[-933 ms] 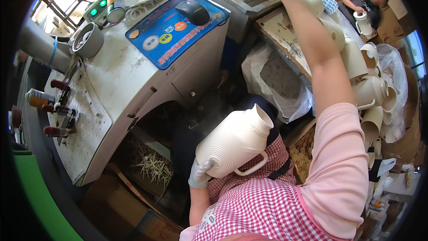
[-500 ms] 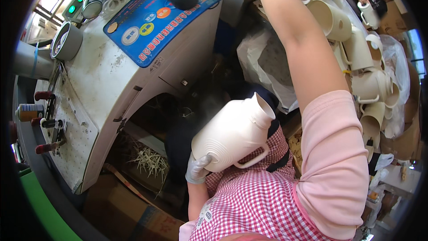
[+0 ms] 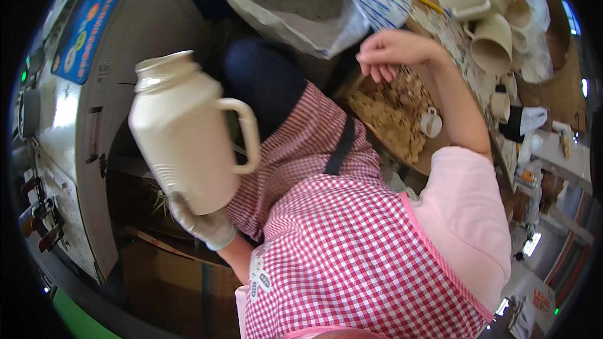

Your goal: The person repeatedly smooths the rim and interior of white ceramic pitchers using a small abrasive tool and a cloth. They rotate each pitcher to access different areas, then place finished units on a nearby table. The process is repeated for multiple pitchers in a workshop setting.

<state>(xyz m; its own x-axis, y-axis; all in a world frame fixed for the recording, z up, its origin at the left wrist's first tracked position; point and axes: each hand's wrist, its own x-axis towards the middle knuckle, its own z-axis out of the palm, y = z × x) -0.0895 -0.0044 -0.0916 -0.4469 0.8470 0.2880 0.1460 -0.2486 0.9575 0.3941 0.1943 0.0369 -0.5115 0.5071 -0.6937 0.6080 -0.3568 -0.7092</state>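
Observation:
A cream plastic jug [image 3: 188,132] with a side handle and a ringed neck stands nearly upright, tilted slightly, left of my lap. My gloved left hand [image 3: 200,218] grips it at the base; some fingers are hidden behind the jug. My bare right hand [image 3: 392,53] hangs in the air with its fingers loosely bent and a little apart, and I see nothing in it. Beneath it is a cardboard box [image 3: 418,164] of tan round scraps [image 3: 389,122], with a small white ring-shaped piece [image 3: 431,122] on top.
On the right-hand table lie more cream jugs [image 3: 492,43] and yellow-handled pliers [image 3: 427,1]. A white plastic sack [image 3: 251,19] lies ahead. At left stands a white machine [image 3: 132,37] with a blue mat [image 3: 81,41]; a brown carton [image 3: 163,289] is below.
My right arm has come back from its far reach to above the scrap box. The jug has turned more upright in my left hand, and the view has swung to the right.

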